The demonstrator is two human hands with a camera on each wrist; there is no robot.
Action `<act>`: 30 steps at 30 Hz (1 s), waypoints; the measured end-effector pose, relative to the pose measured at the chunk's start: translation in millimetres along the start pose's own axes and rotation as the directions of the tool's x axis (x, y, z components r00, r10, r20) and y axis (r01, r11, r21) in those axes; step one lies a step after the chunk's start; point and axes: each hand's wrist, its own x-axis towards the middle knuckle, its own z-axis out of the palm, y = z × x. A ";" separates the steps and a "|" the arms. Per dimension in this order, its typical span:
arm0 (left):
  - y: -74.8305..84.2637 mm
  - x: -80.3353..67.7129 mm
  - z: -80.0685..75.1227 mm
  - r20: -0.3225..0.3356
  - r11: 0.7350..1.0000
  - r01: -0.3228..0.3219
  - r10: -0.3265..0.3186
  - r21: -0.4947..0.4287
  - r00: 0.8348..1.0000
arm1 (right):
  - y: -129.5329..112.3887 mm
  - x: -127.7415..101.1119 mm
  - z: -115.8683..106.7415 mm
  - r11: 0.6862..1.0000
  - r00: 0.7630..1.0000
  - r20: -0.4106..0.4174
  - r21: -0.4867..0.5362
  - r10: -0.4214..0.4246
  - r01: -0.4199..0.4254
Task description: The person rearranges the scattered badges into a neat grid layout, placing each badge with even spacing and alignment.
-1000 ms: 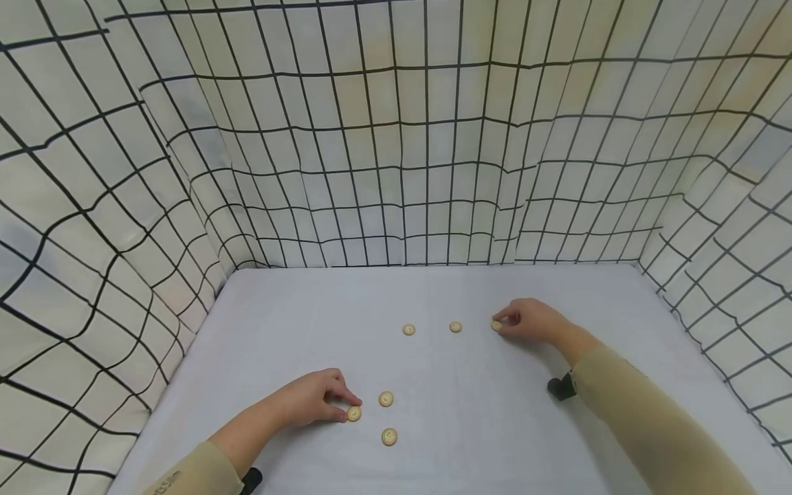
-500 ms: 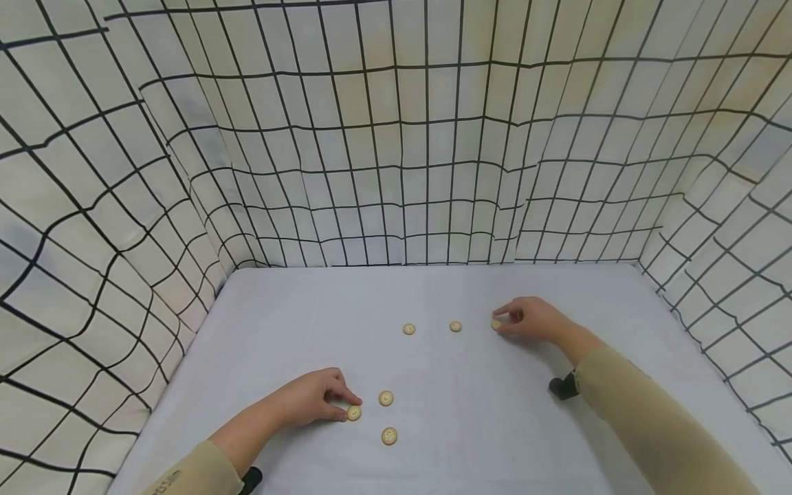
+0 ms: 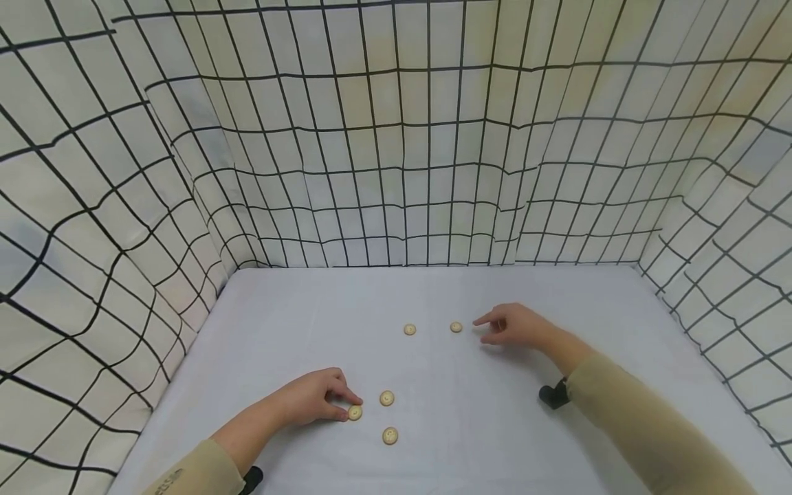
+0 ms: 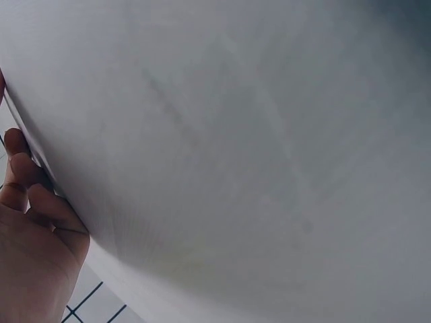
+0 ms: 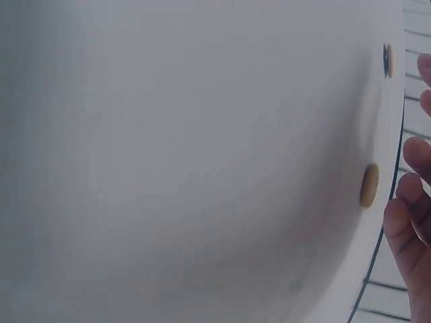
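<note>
My left hand (image 3: 312,397) is at the front left, with a round cream button (image 3: 355,412) between its thumb and index fingertip. Two more buttons lie beside it, one upper (image 3: 386,398) and one lower (image 3: 390,436). Toward the back are a middle button (image 3: 410,329) and another button (image 3: 456,326) to its right. My right hand (image 3: 516,326) hovers right of that last one, thumb and index parted with nothing between them. In the right wrist view a nearer button (image 5: 369,185) and a farther button (image 5: 389,60) lie on the cloth beside the fingers.
White cloth covers the table (image 3: 470,412). White walls with a black grid (image 3: 402,151) rise at the back and both sides. A black wrist device (image 3: 553,394) sits under the right sleeve.
My right hand has released the button it pinched and moved left, thumb and index parted. That button is now out of sight in the head view. The left hand stays in place.
</note>
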 end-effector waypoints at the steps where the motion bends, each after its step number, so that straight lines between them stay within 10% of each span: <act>1: 0.0 0.0 -0.1 0.000 1.000 0.000 0.000 -0.002 1.000 | -3.4 0.5 2.4 1.000 1.000 0.005 -0.005 -0.016 0.016; 30: -0.5 -0.1 -0.6 0.004 1.000 -0.009 0.009 -0.007 1.000 | -102.3 21.7 76.8 0.890 0.888 0.258 -0.156 -0.381 0.428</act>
